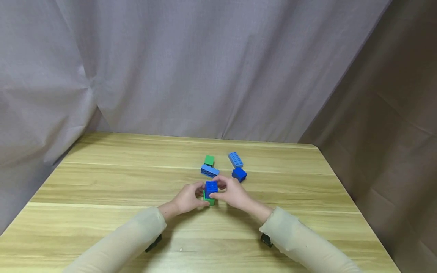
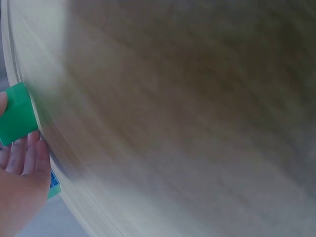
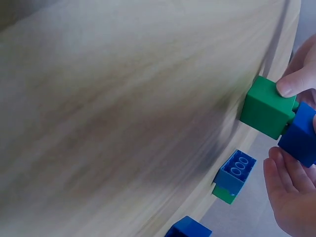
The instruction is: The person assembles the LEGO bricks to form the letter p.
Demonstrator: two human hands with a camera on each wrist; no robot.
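Where your pale sleeves (image 1: 116,242) ended, both your grips met over the wood-grain surface (image 1: 102,182). Your left grip (image 1: 186,197) pinched the green block (image 3: 264,108) between thumb and fingers; whether that block touched the surface, you could not have told from these views. Your right grip (image 1: 235,191) pinched the dark blue block (image 1: 211,185), its studs upward, right over the green one. From the right wrist, green studs showed in a gap between the two, so the blue one was not fully seated. That put you, by my reading, in the middle of joining the pair, and the next move called for steadying the green block, squaring the blue one over its studs and pressing down evenly. Just beyond your fingers, a light blue brick (image 1: 209,170) lay on its side, hollow underside towards you, with a second green block (image 1: 209,160) close behind; you could not be sure if those were joined. To their right sat another dark blue block (image 1: 239,174), apparently tipped over, and just past it a studs-up light blue brick (image 1: 235,159). Farthest off, a grey curtain (image 1: 177,68) hung behind the surface.
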